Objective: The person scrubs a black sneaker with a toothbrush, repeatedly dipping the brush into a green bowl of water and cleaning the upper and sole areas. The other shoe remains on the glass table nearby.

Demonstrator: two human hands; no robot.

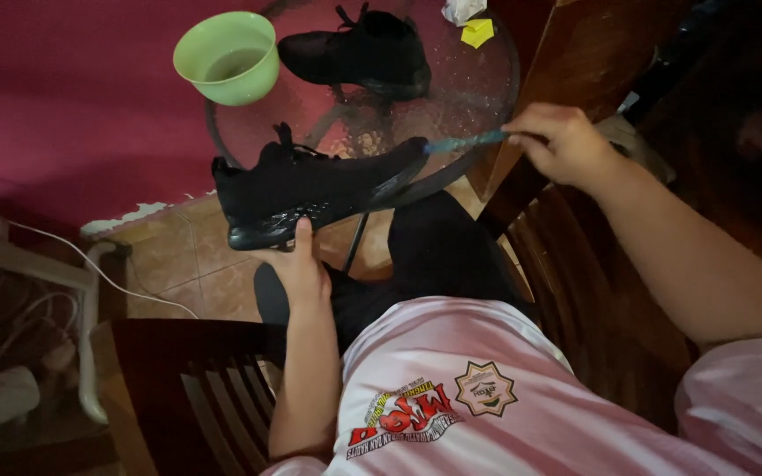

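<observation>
- Head view, only one camera here.
- Left hand (300,264): fingers wrapped under the heel end of a black shoe (310,187), thumb up against the sole edge. Closed grip, holding it in the air over the near rim of the round glass table (487,88).
- Shoe: all black, knit-looking upper, glossy black sole, laces up top. Held on its side, heel at the left fingers, toe out toward the right hand.
- Right hand (559,141): fingers pinched shut on a thin blue-green brush (465,141). Handle runs from the fingertips leftward; its far end touches the shoe's toe.
- Beyond the left fingers, on the table: green bowl (229,56) with liquid inside, well apart from the held shoe.
- Second black shoe (359,51) stands upright on the table, between the bowl and the right fingers, further from the person.
- Yellow sponge (477,32) and a crumpled white cloth (462,9) at the far table edge, past the right fingers.
- Below both hands: dark wooden chair slats (222,397), person's pink shirt (451,379).
- White cable (90,256) on tiled floor, left of the left hand.
</observation>
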